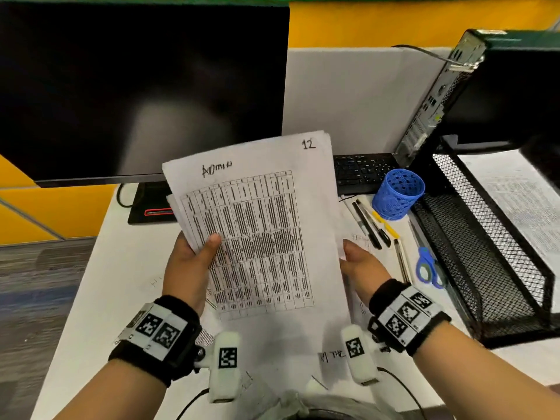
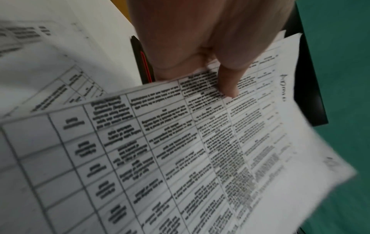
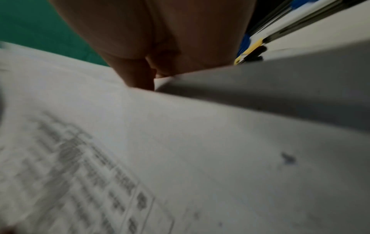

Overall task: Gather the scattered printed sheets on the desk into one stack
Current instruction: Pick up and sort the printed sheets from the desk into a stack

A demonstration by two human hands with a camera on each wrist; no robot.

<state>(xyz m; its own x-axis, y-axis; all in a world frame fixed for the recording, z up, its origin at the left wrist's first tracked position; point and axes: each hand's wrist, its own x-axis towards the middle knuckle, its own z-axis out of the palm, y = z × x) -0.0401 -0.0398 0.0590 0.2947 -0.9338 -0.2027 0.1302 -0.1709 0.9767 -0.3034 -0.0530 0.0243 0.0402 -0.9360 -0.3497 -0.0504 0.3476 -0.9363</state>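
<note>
I hold a bundle of printed sheets (image 1: 260, 225) up over the white desk (image 1: 100, 286); its top page carries a table, handwritten "ADMIN" and "12". My left hand (image 1: 191, 262) pinches the bundle's left edge, thumb on the printed face, which shows in the left wrist view on the sheets (image 2: 200, 142) under my left hand (image 2: 220, 66). My right hand (image 1: 360, 265) holds the right edge, thumb on top, fingers hidden behind. In the blurred right wrist view, my right hand (image 3: 152, 52) grips the sheets (image 3: 180, 158). More printed sheets (image 1: 357, 247) lie on the desk beneath.
A dark monitor (image 1: 136, 86) stands at the back left, a keyboard (image 1: 363, 171) behind the sheets. A blue mesh pen cup (image 1: 398, 194), pens (image 1: 369, 225) and blue scissors (image 1: 427, 265) lie right of them. A black wire tray (image 1: 485, 247) with paper and a computer tower (image 1: 454, 86) occupy the right.
</note>
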